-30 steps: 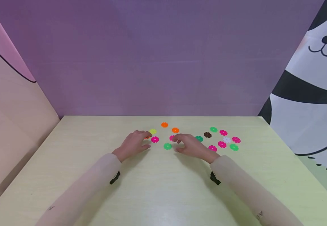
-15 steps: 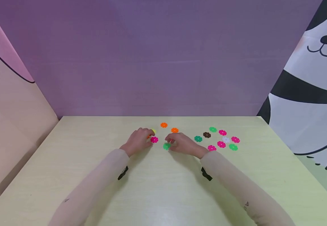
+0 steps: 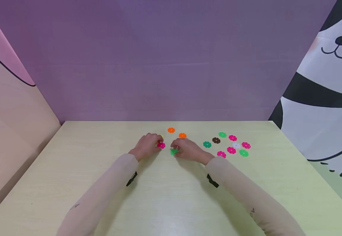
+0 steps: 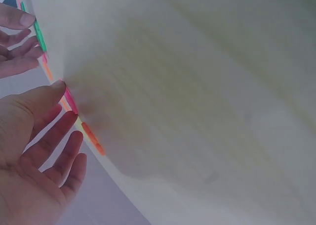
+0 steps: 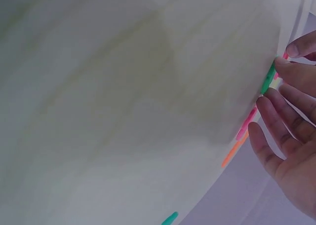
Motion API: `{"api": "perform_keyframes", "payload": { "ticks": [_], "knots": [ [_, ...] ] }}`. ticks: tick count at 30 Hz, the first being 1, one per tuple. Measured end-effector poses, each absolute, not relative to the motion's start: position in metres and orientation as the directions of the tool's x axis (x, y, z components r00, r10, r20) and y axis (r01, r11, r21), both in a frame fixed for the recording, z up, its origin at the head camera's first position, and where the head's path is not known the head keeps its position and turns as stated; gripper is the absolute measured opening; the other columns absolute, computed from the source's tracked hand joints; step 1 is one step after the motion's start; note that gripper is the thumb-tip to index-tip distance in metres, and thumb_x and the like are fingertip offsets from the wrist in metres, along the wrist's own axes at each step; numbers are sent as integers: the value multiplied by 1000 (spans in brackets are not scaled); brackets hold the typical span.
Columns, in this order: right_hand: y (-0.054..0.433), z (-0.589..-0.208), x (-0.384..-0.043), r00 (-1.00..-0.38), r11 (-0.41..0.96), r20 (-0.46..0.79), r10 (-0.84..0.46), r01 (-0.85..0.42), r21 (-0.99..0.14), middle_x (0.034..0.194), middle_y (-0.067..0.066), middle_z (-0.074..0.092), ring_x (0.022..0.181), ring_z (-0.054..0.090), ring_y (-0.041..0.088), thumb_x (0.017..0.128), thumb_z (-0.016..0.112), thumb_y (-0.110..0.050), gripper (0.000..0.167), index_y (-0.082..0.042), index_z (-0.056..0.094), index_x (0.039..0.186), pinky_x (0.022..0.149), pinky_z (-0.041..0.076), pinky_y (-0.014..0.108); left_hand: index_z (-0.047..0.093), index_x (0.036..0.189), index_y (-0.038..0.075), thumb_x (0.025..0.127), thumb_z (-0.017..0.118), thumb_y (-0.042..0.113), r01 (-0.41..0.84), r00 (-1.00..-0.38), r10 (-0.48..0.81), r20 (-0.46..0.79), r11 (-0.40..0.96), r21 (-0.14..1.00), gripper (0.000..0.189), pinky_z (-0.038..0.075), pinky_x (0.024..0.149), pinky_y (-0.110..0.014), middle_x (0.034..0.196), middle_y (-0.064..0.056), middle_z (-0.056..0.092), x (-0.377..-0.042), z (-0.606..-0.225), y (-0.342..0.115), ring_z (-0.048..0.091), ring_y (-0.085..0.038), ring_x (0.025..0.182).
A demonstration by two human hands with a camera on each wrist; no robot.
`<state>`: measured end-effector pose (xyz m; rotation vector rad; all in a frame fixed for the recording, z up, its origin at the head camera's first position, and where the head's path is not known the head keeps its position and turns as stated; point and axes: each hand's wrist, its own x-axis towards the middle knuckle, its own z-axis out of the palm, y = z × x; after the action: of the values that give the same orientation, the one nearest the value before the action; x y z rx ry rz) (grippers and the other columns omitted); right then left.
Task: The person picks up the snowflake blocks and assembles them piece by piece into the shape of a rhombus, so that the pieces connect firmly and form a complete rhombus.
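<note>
My left hand pinches a pink notched building disc by its edges. In the left wrist view, the thumb is at one side of this pink disc and a fingertip at the other. A light green notched disc is between the thumb and fingers of my right hand; the right wrist view shows this green disc pinched the same way, close over the tabletop. A yellow disc is mostly hidden behind the left fingers. Another pink disc lies beyond the right fingers.
Two orange discs lie farther back on the pale wooden table. To the right is a loose group with a brown disc, a white disc, and several pink and green ones. A purple backdrop stands behind the table.
Both hands have moved inward, the left to the right and the right to the left. Their fingers have closed on the pink and the light green disc.
</note>
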<state>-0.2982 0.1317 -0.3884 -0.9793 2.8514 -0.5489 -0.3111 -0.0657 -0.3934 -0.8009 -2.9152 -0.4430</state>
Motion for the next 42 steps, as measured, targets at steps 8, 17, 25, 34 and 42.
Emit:
{"api": "perform_keyframes", "payload": {
  "ticks": [8, 17, 25, 34, 42],
  "knots": [
    [128, -386, -298, -796, 736, 39, -604, -576, -357, 97, 9, 63, 84, 59, 19, 76, 72, -7, 31, 0, 63, 105, 77, 51, 28, 67, 100, 8, 79, 70, 14, 508, -862, 482, 158, 819, 269, 23, 50, 77, -34, 93, -4, 66, -312, -393, -64, 57, -20, 85],
    [127, -386, -298, -790, 723, 82, -608, -593, -354, 92, 9, 59, 80, 54, 16, 73, 75, -5, 26, -2, 67, 97, 72, 50, 23, 66, 104, 6, 77, 73, 12, 513, -857, 497, 135, 802, 306, 29, 48, 78, -32, 96, -8, 60, -312, -388, -64, 54, -20, 86],
    [131, -386, -298, -746, 664, 124, -654, -645, -378, 88, 6, 66, 74, 53, 16, 74, 71, 1, 23, -5, 69, 95, 63, 45, 17, 66, 101, 9, 76, 73, 11, 489, -867, 488, 101, 795, 358, 26, 47, 79, -29, 95, -4, 59, -312, -389, -65, 53, -18, 87],
    [133, -385, -294, -772, 641, 132, -622, -598, -481, 88, 9, 67, 78, 58, 21, 78, 61, 9, 24, -1, 66, 99, 69, 49, 23, 62, 91, 13, 78, 70, 7, 472, -867, 488, 101, 739, 481, 16, 48, 74, -26, 81, 1, 62, -311, -391, -71, 56, -13, 78],
    [133, -380, -287, -838, 650, 179, -516, -519, -555, 82, 12, 65, 73, 61, 19, 77, 67, 3, 20, 1, 63, 97, 71, 52, 28, 63, 89, 13, 80, 67, 3, 482, -856, 499, 134, 679, 553, 14, 48, 75, -24, 80, 3, 62, -307, -389, -76, 56, -12, 78]
  ]
}}
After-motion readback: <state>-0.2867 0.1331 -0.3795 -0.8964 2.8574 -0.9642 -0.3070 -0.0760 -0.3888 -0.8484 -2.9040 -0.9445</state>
